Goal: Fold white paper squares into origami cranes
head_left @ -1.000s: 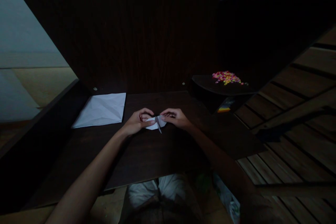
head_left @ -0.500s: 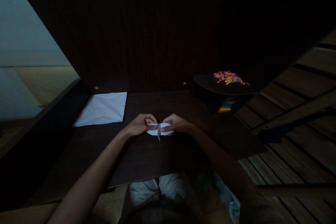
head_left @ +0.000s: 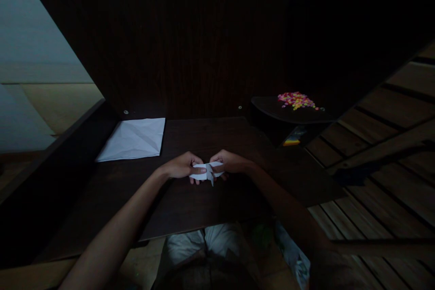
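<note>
Between my two hands is a small piece of folded white paper (head_left: 200, 176), held over the middle of the dark desk (head_left: 190, 210). My left hand (head_left: 183, 166) grips its left end, thumb on top and fingers underneath. The right end is pinched by my right hand (head_left: 227, 162), also with the thumb on top. A greyish flap stands at the centre of the folded paper and points down toward me. Parts of the fingers are hidden behind the paper.
A stack of creased white paper sheets (head_left: 136, 139) lies at the desk's back left. On the raised corner shelf (head_left: 268, 108) at right sits a pile of small pink and yellow pieces (head_left: 295, 100). A dark side panel (head_left: 68, 152) borders the left. Wooden slats (head_left: 380, 145) are at right.
The folded paper has tilted and shifted slightly toward me, and its centre flap shows wider. My left fingertips now show below the paper. Both hands keep their hold.
</note>
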Demonstrator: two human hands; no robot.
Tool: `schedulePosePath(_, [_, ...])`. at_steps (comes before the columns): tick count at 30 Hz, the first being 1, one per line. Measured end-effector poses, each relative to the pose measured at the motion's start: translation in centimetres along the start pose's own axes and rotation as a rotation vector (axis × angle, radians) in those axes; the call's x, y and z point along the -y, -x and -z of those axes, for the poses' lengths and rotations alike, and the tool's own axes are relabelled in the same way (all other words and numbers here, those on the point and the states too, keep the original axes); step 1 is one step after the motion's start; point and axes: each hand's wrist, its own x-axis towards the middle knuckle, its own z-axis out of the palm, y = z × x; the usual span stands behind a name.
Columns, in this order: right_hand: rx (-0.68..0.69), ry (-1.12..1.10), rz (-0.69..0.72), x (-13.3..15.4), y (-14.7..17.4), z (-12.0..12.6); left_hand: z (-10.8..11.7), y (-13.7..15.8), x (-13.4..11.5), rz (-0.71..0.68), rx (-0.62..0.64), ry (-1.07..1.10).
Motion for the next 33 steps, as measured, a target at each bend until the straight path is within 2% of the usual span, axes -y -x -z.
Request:
schedulePosePath(6, [-0.038,0.002,0.053,0.0,0.2,0.4,0.2,0.0,-0.4,-0.088,-0.033,0.020])
schedulePosePath(13, [-0.064,0.069,0.131,-0.3,0.0,0.6,0.4,0.2,-0.8,-0.107,-0.041,-0.007])
schedulePosePath(33, [-0.102,0.022,0.161,0.4,0.6,0.9,1.1,0.5,-0.9,-0.129,-0.048,0.020])
